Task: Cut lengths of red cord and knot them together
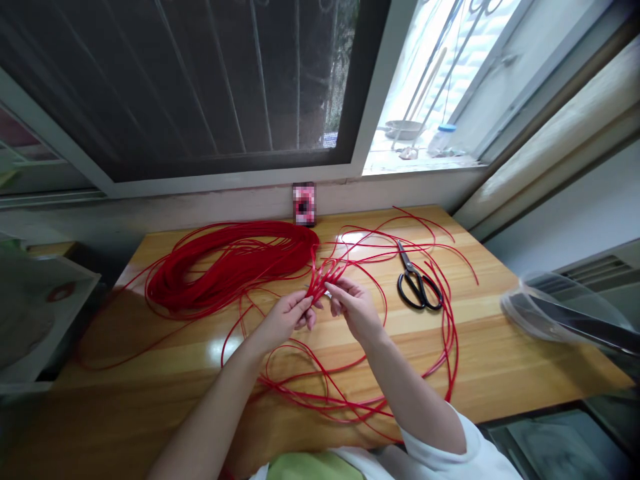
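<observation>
A bunch of red cords (320, 283), splayed at the top, is held up above the middle of the wooden table. My left hand (294, 311) pinches the bunch near its lower left. Fingers of my right hand (353, 303) close on the strands from the right side. Loose red cords (320, 393) trail in loops over the tabletop below my hands and round to the right. Behind my left hand lies a big coil of the same red cord (190, 280). The exact material of the cords cannot be made out.
Black-handled scissors (419, 287) lie on the wooden table (480, 333) right of my hands. A clear plastic container (530, 307) stands at the right edge. Against the wall leans a small blurred pink-and-black item (305, 204). A window (240, 173) rises behind the table.
</observation>
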A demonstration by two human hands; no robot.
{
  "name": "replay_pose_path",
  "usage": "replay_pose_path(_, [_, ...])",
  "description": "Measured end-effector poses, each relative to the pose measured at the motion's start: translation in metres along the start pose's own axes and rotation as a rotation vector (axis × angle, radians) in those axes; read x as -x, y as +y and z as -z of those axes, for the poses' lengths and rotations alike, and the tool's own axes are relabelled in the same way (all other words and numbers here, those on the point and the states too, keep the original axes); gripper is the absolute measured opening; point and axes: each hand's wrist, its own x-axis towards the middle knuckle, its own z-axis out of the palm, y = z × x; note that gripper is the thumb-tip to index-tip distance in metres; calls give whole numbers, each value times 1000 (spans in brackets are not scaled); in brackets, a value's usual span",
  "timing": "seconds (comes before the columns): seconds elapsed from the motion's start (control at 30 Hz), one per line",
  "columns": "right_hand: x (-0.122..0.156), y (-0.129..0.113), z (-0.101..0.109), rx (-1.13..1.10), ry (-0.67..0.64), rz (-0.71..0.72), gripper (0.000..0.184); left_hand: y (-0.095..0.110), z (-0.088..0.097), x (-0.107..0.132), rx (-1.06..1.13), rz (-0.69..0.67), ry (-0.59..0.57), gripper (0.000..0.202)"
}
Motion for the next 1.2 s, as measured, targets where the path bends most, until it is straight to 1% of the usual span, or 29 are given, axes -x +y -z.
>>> replay_pose_path(0.13, [1, 1, 1, -64, -52, -67, 15, -2, 1, 0, -19, -10, -20, 33])
replay_pose_path(0.33, [4, 0, -4, -66, -294, -153, 31, -5, 1, 1, -36, -17, -52, 33])
replay_pose_path(0.4, [4, 1, -5, -88, -328, -144, 30, -6, 3, 2, -41, -16, -54, 33])
replay_pose_path(0.47, [4, 1, -7, -99, -330, -133, 29, -6, 5, 3, -45, -15, -60, 33])
replay_pose_path(0.63, [6, -3, -7, -82, -291, -153, 41, -8, 9, 6, -28, 24, -67, 33])
replay_pose_path(0.7, [6, -4, -6, -72, -269, -155, 42, -9, 9, 8, -15, 52, -56, 32])
replay_pose_path(0.8, [4, -6, -3, -68, -222, -147, 41, -10, 10, 10, -11, 88, -35, 32])
replay_pose_path(0.93, [-1, -12, 4, -115, -161, -111, 35, -10, 14, 14, -29, 107, -37, 33])
replay_pose_path(1.07, [-11, -24, 23, -212, 2, -58, 23, -20, 28, 23, -29, 151, -7, 32])
replay_pose_path(1.13, [-15, -30, 37, -255, 78, -31, 14, -27, 37, 31, -8, 198, 35, 30])
replay_pose_path(1.2, [-17, -33, 50, -264, 122, -24, 12, -34, 46, 39, 44, 242, 97, 29])
